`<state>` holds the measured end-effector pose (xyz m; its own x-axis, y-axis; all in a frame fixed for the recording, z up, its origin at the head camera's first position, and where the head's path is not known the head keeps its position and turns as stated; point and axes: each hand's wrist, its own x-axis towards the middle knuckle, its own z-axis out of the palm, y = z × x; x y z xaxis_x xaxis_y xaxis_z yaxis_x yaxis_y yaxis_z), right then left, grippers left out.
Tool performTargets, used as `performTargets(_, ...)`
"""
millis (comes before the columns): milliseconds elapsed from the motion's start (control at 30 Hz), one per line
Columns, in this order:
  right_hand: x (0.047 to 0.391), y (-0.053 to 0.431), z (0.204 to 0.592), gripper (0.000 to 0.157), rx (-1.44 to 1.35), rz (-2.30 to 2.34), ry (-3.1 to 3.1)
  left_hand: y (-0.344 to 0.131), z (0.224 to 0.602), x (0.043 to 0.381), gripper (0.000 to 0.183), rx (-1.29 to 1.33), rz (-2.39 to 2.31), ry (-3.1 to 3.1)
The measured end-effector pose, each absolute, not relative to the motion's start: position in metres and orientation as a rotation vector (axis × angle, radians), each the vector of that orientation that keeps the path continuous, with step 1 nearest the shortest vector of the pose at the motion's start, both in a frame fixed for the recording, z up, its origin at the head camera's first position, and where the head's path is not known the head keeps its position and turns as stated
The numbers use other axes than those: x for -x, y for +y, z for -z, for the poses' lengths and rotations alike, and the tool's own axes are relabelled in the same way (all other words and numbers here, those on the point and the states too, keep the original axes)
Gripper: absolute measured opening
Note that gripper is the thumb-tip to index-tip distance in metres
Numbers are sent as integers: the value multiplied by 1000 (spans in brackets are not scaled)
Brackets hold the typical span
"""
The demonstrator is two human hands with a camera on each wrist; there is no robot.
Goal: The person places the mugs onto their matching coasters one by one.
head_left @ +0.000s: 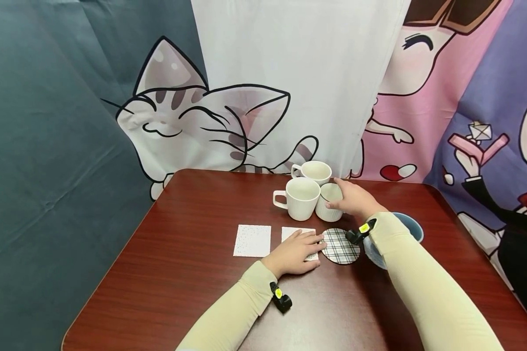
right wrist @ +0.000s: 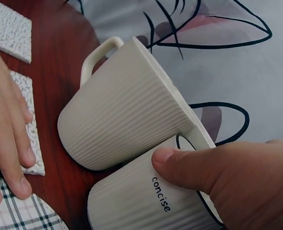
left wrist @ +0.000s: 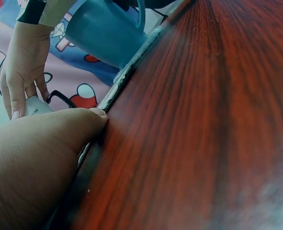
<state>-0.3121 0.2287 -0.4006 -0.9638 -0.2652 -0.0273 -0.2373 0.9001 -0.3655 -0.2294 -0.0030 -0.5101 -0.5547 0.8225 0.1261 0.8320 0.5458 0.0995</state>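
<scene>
My right hand grips a ribbed white mug with a dark rim. In the right wrist view, my thumb presses its side above the word "concise". A black handle shows in the left wrist view. Beside it stands a larger ribbed white mug, its handle pointing left. My left hand lies with extended fingers over a white square coaster, partly hiding it. Its fingertips reach the edge of a round plaid coaster.
Another white mug stands behind the two. A second speckled square coaster lies to the left. Near my right forearm, a blue mug is partly hidden, with a pale textured round piece at its base. A printed curtain hangs behind the table.
</scene>
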Motion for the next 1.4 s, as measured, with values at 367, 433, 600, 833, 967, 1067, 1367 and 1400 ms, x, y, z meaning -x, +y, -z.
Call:
performTargets(367,303,216,398,91,182,465,3066,-1,511,231,55,1441,221,-2697)
performTargets(433,300,214,398,90,141,464,3081,-1,512,231,55,1444,216,-2694)
performTargets(600,297,211,394,101,68,471,3068,-2,511,231,55,1450,217,-2681)
performTargets(833,313,220,384,104,336,621,2851,-4,512,230,54,1438,230,-2692)
performTargets(967,321,230,380,87,442,543,2825,-1,512,231,54,1444,234,-2678)
performTargets(1067,322,234,378,77,450,443,2846,2,513,231,54,1448,229,-2669)
performTargets(1367,316,222,378,75,394,292,2988,-2,509,228,54,1449,252,-2683)
performTargets(1400,315,220,379,74,380,283,3003,-3,509,228,54,1449,252,-2685)
